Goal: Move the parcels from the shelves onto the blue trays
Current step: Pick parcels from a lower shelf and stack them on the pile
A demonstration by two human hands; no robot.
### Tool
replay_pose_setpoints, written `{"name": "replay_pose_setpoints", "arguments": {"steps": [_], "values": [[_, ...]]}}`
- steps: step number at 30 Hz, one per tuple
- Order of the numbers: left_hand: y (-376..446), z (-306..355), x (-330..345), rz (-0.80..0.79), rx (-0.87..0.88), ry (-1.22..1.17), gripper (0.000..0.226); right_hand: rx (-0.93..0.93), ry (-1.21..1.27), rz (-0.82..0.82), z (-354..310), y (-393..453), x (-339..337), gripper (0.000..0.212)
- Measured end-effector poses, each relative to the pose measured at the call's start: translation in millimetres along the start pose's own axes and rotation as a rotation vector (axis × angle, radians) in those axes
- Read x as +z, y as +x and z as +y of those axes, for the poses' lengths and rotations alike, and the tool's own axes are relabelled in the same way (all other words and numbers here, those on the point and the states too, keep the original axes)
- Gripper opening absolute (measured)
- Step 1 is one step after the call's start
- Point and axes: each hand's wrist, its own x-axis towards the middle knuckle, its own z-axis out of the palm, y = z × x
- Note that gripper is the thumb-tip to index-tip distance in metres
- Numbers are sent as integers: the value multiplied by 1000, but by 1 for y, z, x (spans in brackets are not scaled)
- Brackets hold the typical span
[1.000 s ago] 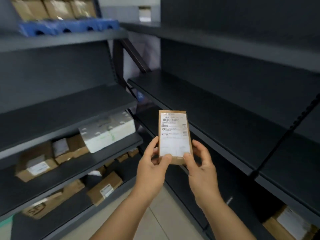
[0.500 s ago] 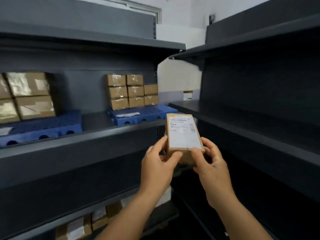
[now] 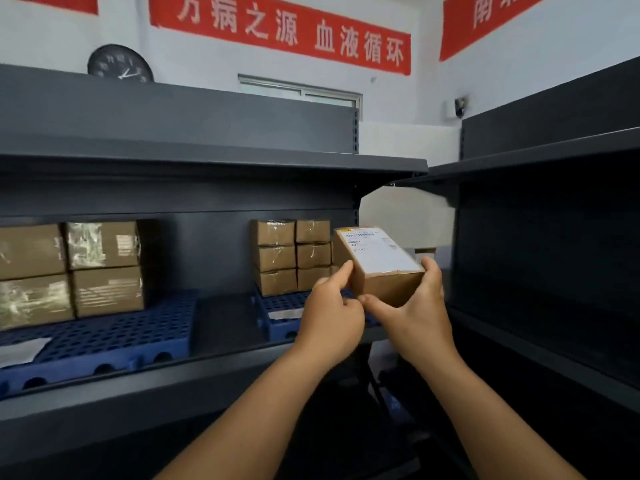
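Parcel [image 3: 388, 284], a small oblong box of plain brown cardboard with a white printed label across its top face, is held in the air in front of a dark metal shelf [image 3: 221, 372]. Its long axis runs away from the person, slightly leftward. The left hand [image 3: 330, 313] pinches its near left corner; the right hand [image 3: 414, 311] cups its near end. Beyond, taped cardboard boxes [image 3: 291, 258] stand stacked on a perforated blue plastic tray [image 3: 287, 306].
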Motion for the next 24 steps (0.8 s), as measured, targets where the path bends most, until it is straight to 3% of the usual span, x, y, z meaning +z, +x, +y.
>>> {"name": "replay_pose_setpoints", "arguments": {"steps": [12, 19, 24], "values": [[154, -25, 29, 92, -2, 84, 56, -25, 26, 33, 49, 175, 56, 104], [176, -64, -16, 323, 79, 481, 66, -1, 22, -17, 58, 233, 92, 105], [195, -87, -47, 473, -74, 563, 81, 40, -20, -66, 66, 254, 116, 107]]}}
